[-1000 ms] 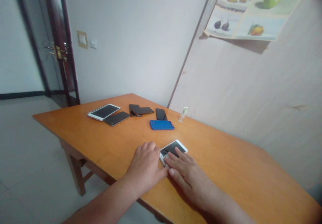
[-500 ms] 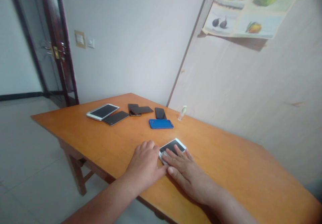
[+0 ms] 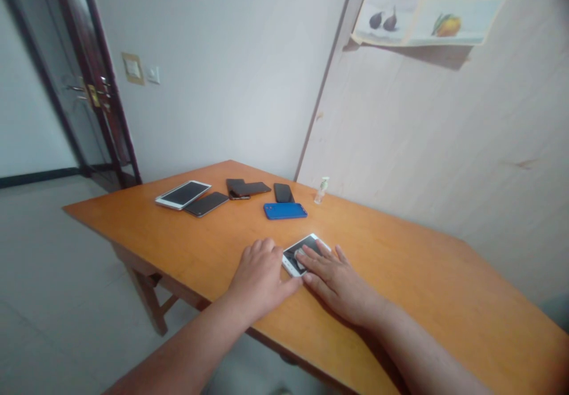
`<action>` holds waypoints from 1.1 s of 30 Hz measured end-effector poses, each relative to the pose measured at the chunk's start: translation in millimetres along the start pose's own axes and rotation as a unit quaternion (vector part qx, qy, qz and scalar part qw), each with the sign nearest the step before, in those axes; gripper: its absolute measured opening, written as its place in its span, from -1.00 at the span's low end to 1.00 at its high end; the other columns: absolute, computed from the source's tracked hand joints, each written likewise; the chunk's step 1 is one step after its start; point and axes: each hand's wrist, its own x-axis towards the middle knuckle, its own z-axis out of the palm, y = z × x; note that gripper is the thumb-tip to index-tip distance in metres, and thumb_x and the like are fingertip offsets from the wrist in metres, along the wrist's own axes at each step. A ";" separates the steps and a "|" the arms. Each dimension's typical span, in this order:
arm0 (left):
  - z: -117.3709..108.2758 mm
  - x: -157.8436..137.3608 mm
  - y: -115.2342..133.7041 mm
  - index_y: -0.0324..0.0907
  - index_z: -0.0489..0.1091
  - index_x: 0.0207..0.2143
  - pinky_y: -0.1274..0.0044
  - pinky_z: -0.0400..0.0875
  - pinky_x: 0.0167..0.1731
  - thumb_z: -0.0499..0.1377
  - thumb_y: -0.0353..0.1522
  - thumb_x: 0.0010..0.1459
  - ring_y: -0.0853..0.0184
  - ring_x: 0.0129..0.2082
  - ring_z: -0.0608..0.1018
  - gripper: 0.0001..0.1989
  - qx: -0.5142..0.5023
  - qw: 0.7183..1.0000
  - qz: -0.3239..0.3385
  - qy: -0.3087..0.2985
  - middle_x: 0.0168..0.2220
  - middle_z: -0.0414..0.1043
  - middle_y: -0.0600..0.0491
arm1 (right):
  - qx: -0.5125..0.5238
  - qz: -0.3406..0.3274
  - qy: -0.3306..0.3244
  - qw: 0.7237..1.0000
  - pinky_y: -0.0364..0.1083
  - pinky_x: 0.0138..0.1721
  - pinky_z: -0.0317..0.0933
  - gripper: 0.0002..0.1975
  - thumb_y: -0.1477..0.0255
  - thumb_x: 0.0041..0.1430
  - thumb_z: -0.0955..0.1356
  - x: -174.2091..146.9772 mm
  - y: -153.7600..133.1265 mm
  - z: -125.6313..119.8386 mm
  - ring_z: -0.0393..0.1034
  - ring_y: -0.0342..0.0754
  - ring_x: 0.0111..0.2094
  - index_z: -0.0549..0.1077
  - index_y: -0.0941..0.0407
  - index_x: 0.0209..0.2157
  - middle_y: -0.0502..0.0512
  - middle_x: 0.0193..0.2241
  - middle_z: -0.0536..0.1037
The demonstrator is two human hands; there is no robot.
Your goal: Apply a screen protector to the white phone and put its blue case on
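A white phone [image 3: 291, 267] with a dark screen lies face up on the wooden table, near its front edge. My left hand [image 3: 260, 270] is bent around the phone's left end, with the thumb along the near side. On the screen, a small crumpled white wipe [image 3: 299, 257] is pressed under the fingertips of my right hand [image 3: 335, 279]. The fingers of that hand are stretched out and slightly spread, covering the phone's right part.
Beyond my hands lie a blue phone [image 3: 285, 211], a black phone [image 3: 283, 192], dark stacked phones or cases [image 3: 251, 188], a dark tablet [image 3: 207, 204] and a white tablet [image 3: 184, 193]. A small clear pump bottle [image 3: 320, 191] stands near the wall on the table [image 3: 422, 282].
My right hand has slid with the wipe away from the phone's near-left end toward the middle of its screen. My left hand stays at the left end. The camera view has shifted slightly.
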 end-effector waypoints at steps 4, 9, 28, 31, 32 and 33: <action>-0.8 0.3 0.6 -0.14 0.42 -0.25 0.32 0.27 -0.12 0.18 0.02 0.11 0.06 -0.10 0.41 -0.58 0.003 1.000 -0.001 -0.003 -0.20 0.37 -0.07 | -0.021 0.021 0.020 0.999 0.45 0.29 -0.37 -0.44 0.06 0.40 0.08 3.3 12.9 0.4 -0.34 0.20 0.41 0.12 -0.10 0.34 0.03 0.36 0.09; -0.4 0.8 1.0 -0.14 0.43 -0.23 0.32 0.27 -0.11 0.18 0.03 0.11 0.06 -0.08 0.41 -0.57 0.011 1.000 -0.007 -0.008 -0.18 0.38 -0.08 | -0.020 0.012 0.026 0.999 0.44 0.30 -0.34 -0.44 0.06 0.39 0.09 4.0 18.2 2.5 -0.32 0.19 0.41 0.13 -0.09 0.34 0.05 0.36 0.11; -0.7 2.3 1.6 -0.14 0.44 -0.26 0.32 0.26 -0.10 0.19 0.07 0.07 0.04 -0.07 0.41 -0.53 0.012 1.000 -0.007 -0.011 -0.17 0.37 -0.09 | -0.014 0.010 0.041 0.999 0.43 0.30 -0.28 -0.42 0.05 0.38 0.11 3.1 17.4 5.3 -0.27 0.20 0.40 0.13 -0.06 0.34 0.07 0.36 0.10; -1.4 2.3 2.6 -0.14 0.44 -0.27 0.32 0.27 -0.10 0.20 0.07 0.07 0.05 -0.07 0.41 -0.54 0.016 1.000 -0.012 -0.008 -0.18 0.38 -0.08 | -0.009 0.007 0.043 0.999 0.42 0.30 -0.27 -0.41 0.05 0.38 0.11 3.3 17.6 5.7 -0.26 0.20 0.40 0.13 -0.06 0.34 0.08 0.36 0.10; -1.9 2.4 3.1 -0.14 0.44 -0.27 0.32 0.27 -0.10 0.20 0.06 0.07 0.05 -0.07 0.41 -0.54 0.016 1.000 -0.014 -0.009 -0.18 0.38 -0.08 | -0.007 0.006 0.043 0.999 0.42 0.30 -0.27 -0.41 0.05 0.37 0.12 3.4 17.8 5.7 -0.26 0.20 0.40 0.14 -0.06 0.33 0.08 0.36 0.10; -2.4 2.4 3.5 -0.13 0.44 -0.27 0.32 0.27 -0.10 0.20 0.06 0.07 0.05 -0.07 0.41 -0.54 0.015 1.000 -0.017 -0.011 -0.18 0.38 -0.08 | -0.007 0.006 0.043 0.999 0.42 0.30 -0.27 -0.41 0.05 0.37 0.12 3.5 17.9 5.8 -0.26 0.20 0.40 0.14 -0.06 0.33 0.08 0.36 0.11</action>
